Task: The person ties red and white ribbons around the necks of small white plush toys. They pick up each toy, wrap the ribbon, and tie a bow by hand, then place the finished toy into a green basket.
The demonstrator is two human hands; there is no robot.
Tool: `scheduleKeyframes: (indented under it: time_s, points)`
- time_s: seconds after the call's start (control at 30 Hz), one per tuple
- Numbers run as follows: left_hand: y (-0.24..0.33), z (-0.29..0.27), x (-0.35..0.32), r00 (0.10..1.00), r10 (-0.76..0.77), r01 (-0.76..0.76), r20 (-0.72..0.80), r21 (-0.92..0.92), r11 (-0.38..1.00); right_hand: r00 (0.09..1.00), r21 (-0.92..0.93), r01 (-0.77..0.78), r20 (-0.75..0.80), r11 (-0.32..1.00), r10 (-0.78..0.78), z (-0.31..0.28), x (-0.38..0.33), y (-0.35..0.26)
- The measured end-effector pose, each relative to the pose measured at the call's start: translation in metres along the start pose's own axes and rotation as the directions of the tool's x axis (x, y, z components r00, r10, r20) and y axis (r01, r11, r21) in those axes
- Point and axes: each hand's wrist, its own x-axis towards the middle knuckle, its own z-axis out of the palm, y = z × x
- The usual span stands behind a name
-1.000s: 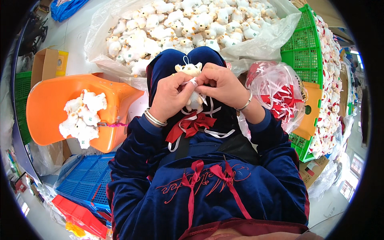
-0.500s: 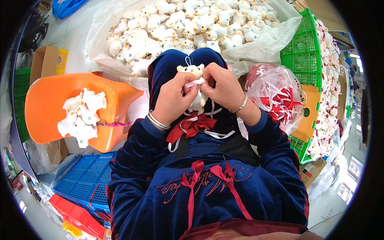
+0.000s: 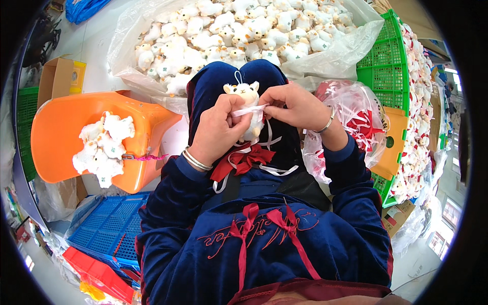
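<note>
A small white plush toy (image 3: 251,133) with a hanging loop on its head stands between my knees, facing away from my lap. Around its neck runs a pale pink-white ribbon (image 3: 247,111). My left hand (image 3: 221,127) is closed about the toy's left side, with the ribbon pinched at its neck. Thumb and forefinger of my right hand (image 3: 291,105) pinch the ribbon just right of the toy, drawing it sideways. Red fabric pieces with white ribbons (image 3: 245,161) lie on my lap below the toy.
Ahead, a large clear plastic bag (image 3: 127,56) holds many white plush toys. On my left, several toys (image 3: 105,147) lie on an orange plastic chair (image 3: 56,127), near a blue crate (image 3: 104,229). To the right are a bag of red pieces (image 3: 362,124) and a green crate (image 3: 384,51).
My right hand has moved right, away from the toy's neck, pulling the ribbon out sideways. More of the toy's head and body now shows. My left hand stays near the neck.
</note>
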Motion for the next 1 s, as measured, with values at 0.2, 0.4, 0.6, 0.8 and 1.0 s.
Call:
scheduleKeyframes:
  time_s: [0.2, 0.4, 0.6, 0.8, 1.0]
  points:
    - [0.003, -0.005, -0.007, 1.0, -0.016, 0.016, 0.015, 0.0, 1.0, 0.992, -0.145, 0.114, -0.04, 0.983, -0.121, -0.01, -0.003, -0.002]
    - [0.008, -0.014, -0.012, 0.996, -0.081, 0.08, 0.035, 0.029, 0.996, 0.987, 0.214, 0.129, -0.124, 0.968, -0.104, -0.013, -0.007, 0.002]
    - [0.012, -0.015, -0.011, 0.989, -0.128, 0.126, 0.073, 0.038, 0.991, 0.98, 0.681, 0.139, -0.199, 0.719, -0.001, 0.018, -0.001, 0.005]
    - [0.012, -0.019, -0.009, 0.986, -0.129, 0.122, 0.101, 0.076, 0.99, 0.988, 0.765, 0.144, -0.141, 0.628, -0.055, 0.029, 0.009, 0.017]
    - [0.006, -0.03, -0.012, 0.976, -0.172, 0.152, 0.135, 0.149, 0.977, 0.964, 0.521, 0.118, -0.263, 0.846, 0.027, 0.031, 0.007, 0.022]
